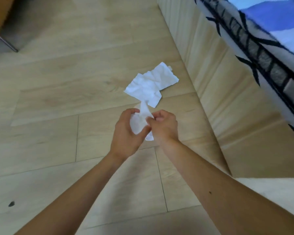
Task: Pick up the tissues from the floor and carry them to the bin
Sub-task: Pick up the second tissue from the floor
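A crumpled white tissue is held between both my hands above the wooden floor. My left hand cups it from the left with curled fingers. My right hand pinches its right side, and a tail of tissue hangs below the thumb. Just beyond the hands, flat white tissues lie overlapping on the floor; the held tissue's upper end reaches up to them. No bin is in view.
A light wooden bed frame runs along the right, topped by a mattress with black patterned edging and blue bedding. A brown furniture piece with a dark leg stands at the top left. A small dark speck lies on the floor.
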Motion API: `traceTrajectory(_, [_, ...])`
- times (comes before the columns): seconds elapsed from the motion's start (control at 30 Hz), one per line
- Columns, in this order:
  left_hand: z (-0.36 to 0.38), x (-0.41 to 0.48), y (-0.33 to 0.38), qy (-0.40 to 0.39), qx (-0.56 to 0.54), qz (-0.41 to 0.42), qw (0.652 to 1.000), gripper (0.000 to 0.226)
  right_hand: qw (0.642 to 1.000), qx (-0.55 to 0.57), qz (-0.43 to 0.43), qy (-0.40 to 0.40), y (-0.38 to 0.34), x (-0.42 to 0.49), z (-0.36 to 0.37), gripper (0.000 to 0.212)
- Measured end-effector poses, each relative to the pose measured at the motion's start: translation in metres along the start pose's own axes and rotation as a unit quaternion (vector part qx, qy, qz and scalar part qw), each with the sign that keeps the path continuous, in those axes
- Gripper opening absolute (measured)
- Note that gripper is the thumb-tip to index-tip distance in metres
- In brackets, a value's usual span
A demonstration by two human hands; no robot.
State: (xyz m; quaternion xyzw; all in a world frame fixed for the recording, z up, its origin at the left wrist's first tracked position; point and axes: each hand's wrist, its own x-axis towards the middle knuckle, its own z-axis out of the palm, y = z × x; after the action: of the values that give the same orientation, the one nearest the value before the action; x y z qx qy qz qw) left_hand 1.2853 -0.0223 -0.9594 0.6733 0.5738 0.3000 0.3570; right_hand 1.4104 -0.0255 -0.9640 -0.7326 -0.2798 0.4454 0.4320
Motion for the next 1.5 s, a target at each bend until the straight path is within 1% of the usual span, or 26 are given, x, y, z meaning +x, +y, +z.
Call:
traceTrajectory(0.07, [-0.008,0.017,0.004,-0.011,-0.019,-0.006,1.000,0.062,0.999,0.022,0.000,-0.034,-0.019,0.013,0.008,0.013])
traceTrajectory(0.1, [-0.014,0.026,0.005,-0.010,-0.022,0.007,1.000,0.060,0.998,0.022,-0.003,-0.053,-0.032,0.018,0.011,0.017])
traceTrajectory(0.2, [-0.037,0.046,0.013,0.027,-0.001,0.051,0.998,0.043,0.993,0.038,-0.043,-0.104,-0.064,0.023,0.023,0.022])
traceTrajectory(0.3, [-0.069,0.058,0.017,0.070,0.020,0.047,0.996,0.035,0.986,0.011,-0.088,-0.142,-0.094,0.029,0.040,0.024])
traceTrajectory(0.37, [-0.091,0.062,0.016,0.085,0.042,0.025,0.995,0.033,0.986,-0.054,-0.098,-0.125,-0.104,0.047,0.042,0.018])
traceTrajectory(0.4, [-0.101,0.063,0.015,0.089,0.056,0.012,0.994,0.033,0.982,-0.114,-0.099,-0.110,-0.107,0.058,0.039,0.017])
traceTrajectory(0.43, [-0.109,0.064,0.013,0.090,0.071,0.001,0.993,0.034,0.971,-0.191,-0.098,-0.101,-0.107,0.071,0.035,0.025])
traceTrajectory(0.47, [-0.116,0.066,0.011,0.090,0.085,-0.010,0.992,0.035,0.952,-0.275,-0.095,-0.097,-0.105,0.085,0.030,0.038])
traceTrajectory(0.53, [-0.124,0.071,0.004,0.088,0.106,-0.026,0.990,0.036,0.901,-0.415,-0.089,-0.092,-0.098,0.113,0.024,0.062])
traceTrajectory(0.6, [-0.125,0.081,-0.006,0.092,0.111,-0.033,0.989,0.035,0.871,-0.477,-0.092,-0.074,-0.090,0.147,0.027,0.076])
traceTrajectory(0.7, [-0.118,0.099,-0.024,0.107,0.113,-0.043,0.987,0.037,0.851,-0.513,-0.094,-0.064,-0.068,0.198,0.038,0.087])
traceTrajectory(0.77, [-0.113,0.108,-0.035,0.113,0.107,-0.047,0.987,0.036,0.837,-0.537,-0.095,-0.052,-0.049,0.222,0.045,0.083])
traceTrajectory(0.8, [-0.111,0.112,-0.038,0.114,0.102,-0.051,0.987,0.036,0.827,-0.550,-0.111,-0.036,-0.039,0.229,0.048,0.075])
traceTrajectory(0.87, [-0.109,0.117,-0.043,0.113,0.098,-0.068,0.986,0.036,0.804,-0.569,-0.174,0.002,-0.026,0.236,0.056,0.049])
traceTrajectory(0.9, [-0.108,0.118,-0.043,0.108,0.095,-0.080,0.986,0.036,0.799,-0.571,-0.189,0.002,-0.026,0.235,0.059,0.038])
traceTrajectory(0.93, [-0.109,0.119,-0.039,0.100,0.093,-0.094,0.986,0.034,0.806,-0.562,-0.187,-0.004,-0.029,0.232,0.062,0.033])
traceTrajectory(0.97, [-0.111,0.120,-0.033,0.089,0.090,-0.104,0.986,0.033,0.823,-0.543,-0.164,-0.010,-0.037,0.227,0.065,0.032])
traceTrajectory(1.03, [-0.121,0.122,-0.008,0.066,0.092,-0.127,0.985,0.031,0.867,-0.487,-0.103,-0.009,-0.069,0.208,0.066,0.034])
traceTrajectory(1.1, [-0.140,0.131,0.029,0.053,0.087,-0.151,0.983,0.035,0.911,-0.406,-0.070,-0.011,-0.119,0.180,0.066,0.032])
traceTrajectory(1.13, [-0.152,0.137,0.053,0.048,0.086,-0.158,0.983,0.037,0.930,-0.359,-0.072,-0.013,-0.150,0.163,0.064,0.029])
traceTrajectory(1.2, [-0.182,0.154,0.111,0.041,0.090,-0.160,0.982,0.042,0.957,-0.275,-0.092,-0.018,-0.225,0.125,0.054,0.028])
traceTrajectory(1.27, [-0.220,0.178,0.174,0.041,0.093,-0.173,0.980,0.044,0.971,-0.214,-0.102,-0.027,-0.311,0.088,0.040,0.029])
traceTrajectory(1.33, [-0.263,0.203,0.246,0.052,0.095,-0.174,0.979,0.043,0.975,-0.177,-0.124,-0.047,-0.400,0.051,0.024,0.029])
traceTrajectory(1.4, [-0.308,0.228,0.318,0.047,0.094,-0.166,0.980,0.042,0.972,-0.171,-0.145,-0.072,-0.488,0.018,0.007,0.027])
traceTrajectory(1.43, [-0.342,0.254,0.369,0.050,0.081,-0.174,0.980,0.043,0.969,-0.175,-0.151,-0.087,-0.555,0.011,-0.004,0.026])
traceTrajectory(1.5, [-0.364,0.266,0.413,0.037,0.069,-0.165,0.983,0.043,0.965,-0.183,-0.154,-0.111,-0.609,-0.007,-0.007,0.024])
